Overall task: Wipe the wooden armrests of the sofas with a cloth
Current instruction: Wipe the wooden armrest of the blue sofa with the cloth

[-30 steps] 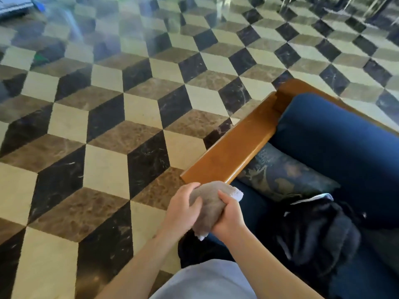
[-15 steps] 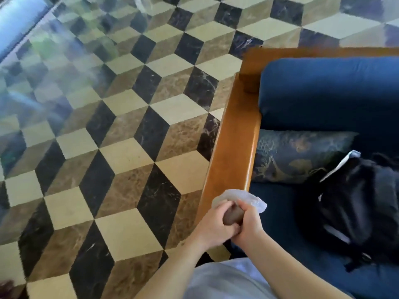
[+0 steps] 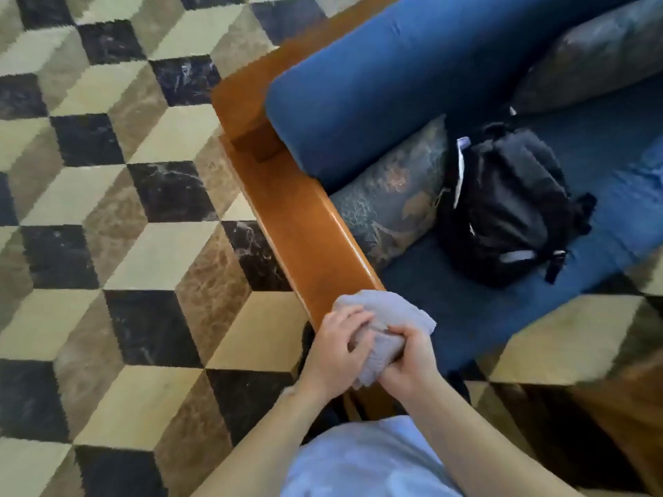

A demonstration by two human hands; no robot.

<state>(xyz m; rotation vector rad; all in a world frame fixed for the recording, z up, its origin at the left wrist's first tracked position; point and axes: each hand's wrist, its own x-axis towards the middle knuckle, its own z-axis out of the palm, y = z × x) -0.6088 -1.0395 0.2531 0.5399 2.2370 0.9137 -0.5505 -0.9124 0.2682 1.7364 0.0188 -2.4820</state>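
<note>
A polished wooden armrest [image 3: 297, 224] runs from the sofa's back corner down toward me, along the left side of a blue sofa [image 3: 394, 77]. A bunched grey cloth [image 3: 384, 317] sits over the armrest's near end. My left hand [image 3: 333, 356] grips the cloth from the left, fingers curled over it. My right hand [image 3: 412, 356] grips its lower right part, thumb on top. Both hands hold the cloth together at the armrest's front tip, which they hide.
A black backpack [image 3: 502, 209] lies on the blue seat beside a patterned cushion [image 3: 387, 195]; another cushion [image 3: 595, 55] leans at the far right. Cube-patterned marble floor [image 3: 125, 245] spreads to the left and in front of the sofa.
The view has swung right and tilted, so the armrest now runs diagonally. Both hands still hold the bunched cloth at the armrest's near end, and more of the cloth shows.
</note>
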